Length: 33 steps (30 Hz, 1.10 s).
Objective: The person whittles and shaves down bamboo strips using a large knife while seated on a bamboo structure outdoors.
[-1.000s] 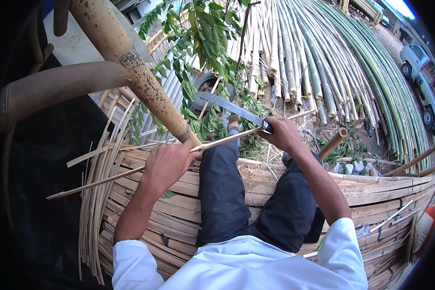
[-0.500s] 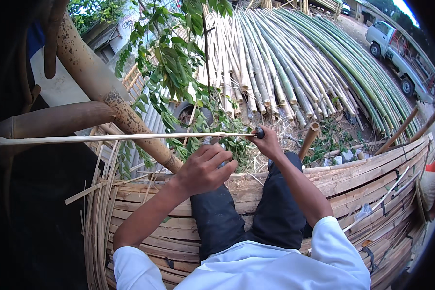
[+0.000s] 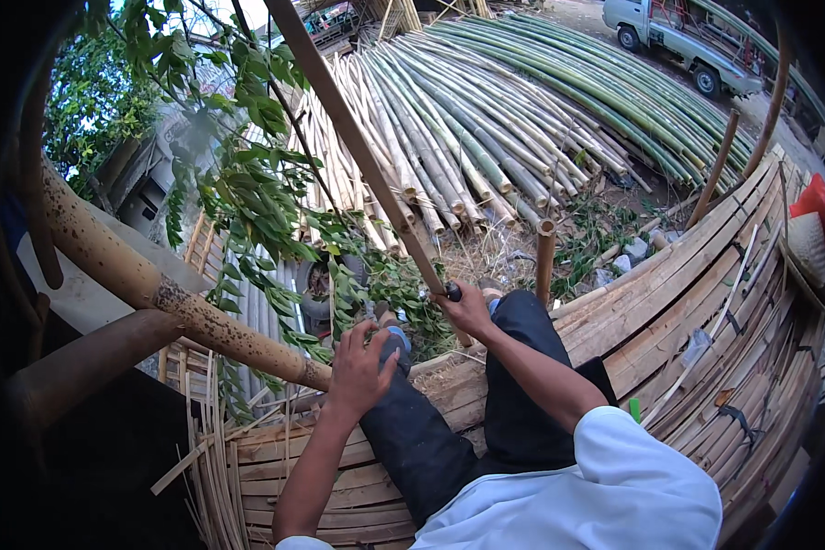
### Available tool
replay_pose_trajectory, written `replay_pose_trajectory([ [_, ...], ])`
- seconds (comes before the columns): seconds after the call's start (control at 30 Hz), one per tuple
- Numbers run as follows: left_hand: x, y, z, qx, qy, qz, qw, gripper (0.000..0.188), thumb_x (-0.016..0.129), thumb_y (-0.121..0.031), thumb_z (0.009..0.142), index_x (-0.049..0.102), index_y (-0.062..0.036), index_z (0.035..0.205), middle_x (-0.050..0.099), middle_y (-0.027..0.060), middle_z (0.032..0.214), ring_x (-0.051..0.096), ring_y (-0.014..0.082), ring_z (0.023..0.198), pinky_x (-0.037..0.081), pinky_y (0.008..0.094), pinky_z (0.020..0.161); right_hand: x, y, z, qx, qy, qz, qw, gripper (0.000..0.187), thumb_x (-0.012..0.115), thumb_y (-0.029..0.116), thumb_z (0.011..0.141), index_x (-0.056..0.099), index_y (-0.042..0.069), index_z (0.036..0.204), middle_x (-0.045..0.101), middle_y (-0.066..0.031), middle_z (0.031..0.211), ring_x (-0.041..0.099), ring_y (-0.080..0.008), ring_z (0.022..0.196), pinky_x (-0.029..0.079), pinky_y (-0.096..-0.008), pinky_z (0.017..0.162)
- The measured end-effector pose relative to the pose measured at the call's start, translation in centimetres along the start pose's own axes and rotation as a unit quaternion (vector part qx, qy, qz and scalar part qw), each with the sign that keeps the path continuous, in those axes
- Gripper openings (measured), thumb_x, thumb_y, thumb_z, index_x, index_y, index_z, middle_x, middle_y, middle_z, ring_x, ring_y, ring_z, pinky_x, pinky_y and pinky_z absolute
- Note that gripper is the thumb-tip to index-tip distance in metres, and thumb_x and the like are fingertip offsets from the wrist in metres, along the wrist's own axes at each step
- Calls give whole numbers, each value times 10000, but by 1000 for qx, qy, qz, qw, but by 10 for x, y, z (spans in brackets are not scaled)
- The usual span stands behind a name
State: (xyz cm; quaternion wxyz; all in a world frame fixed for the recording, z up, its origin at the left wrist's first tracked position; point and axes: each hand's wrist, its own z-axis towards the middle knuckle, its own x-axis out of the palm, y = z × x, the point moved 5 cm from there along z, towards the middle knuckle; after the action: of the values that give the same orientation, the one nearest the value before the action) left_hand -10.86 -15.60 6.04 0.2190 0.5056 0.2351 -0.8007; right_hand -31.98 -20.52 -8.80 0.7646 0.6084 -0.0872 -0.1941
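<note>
My right hand (image 3: 470, 310) is closed around the near end of a long bamboo strip (image 3: 362, 142), which slants up and away to the left. A small black piece (image 3: 453, 291) shows at the same grip; I cannot make out what it is. My left hand (image 3: 359, 368) is off the strip, above my left leg, its fingers apart and slightly bent with nothing visible in them. Beneath me lie stacked split bamboo slats (image 3: 632, 339), with my dark-trousered legs over their far edge.
Leafy branches (image 3: 257, 174) hang ahead left, beside a thick speckled bamboo pole (image 3: 110, 243). A short bamboo post (image 3: 544, 261) stands past my right knee. Long bamboo poles (image 3: 486, 119) lie beyond, with a pickup truck (image 3: 678, 46) behind. Thin strips (image 3: 213, 458) are bundled at left.
The strip has swung from lying level toward the left to slanting up and away. My left hand has dropped away from it and opened. The view has turned to the right.
</note>
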Motion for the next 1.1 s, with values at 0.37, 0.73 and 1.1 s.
replay_pose_trajectory([
  [0.37,45,-2,12,-31,33,-55,997,414,687,-207,827,526,-61,1180,464,149,1199,461,346,1117,399,453,950,-44,38,20,-20,-73,103,992,234,748,223,847,657,14,795,568,44,617,465,-32,551,366,-243,496],
  [0.73,42,-12,66,-60,-57,-89,993,661,725,-380,805,423,-59,1298,414,158,1271,403,340,1170,334,463,1002,-67,106,23,93,-79,409,904,229,750,183,844,569,55,785,423,64,555,375,-37,430,321,-208,423],
  [1.1,34,-14,16,-190,35,-194,962,302,664,-299,866,564,-38,980,638,205,704,636,421,702,488,486,599,-25,103,-30,201,34,455,867,271,693,304,893,516,100,863,388,61,560,383,-60,443,339,-231,453],
])
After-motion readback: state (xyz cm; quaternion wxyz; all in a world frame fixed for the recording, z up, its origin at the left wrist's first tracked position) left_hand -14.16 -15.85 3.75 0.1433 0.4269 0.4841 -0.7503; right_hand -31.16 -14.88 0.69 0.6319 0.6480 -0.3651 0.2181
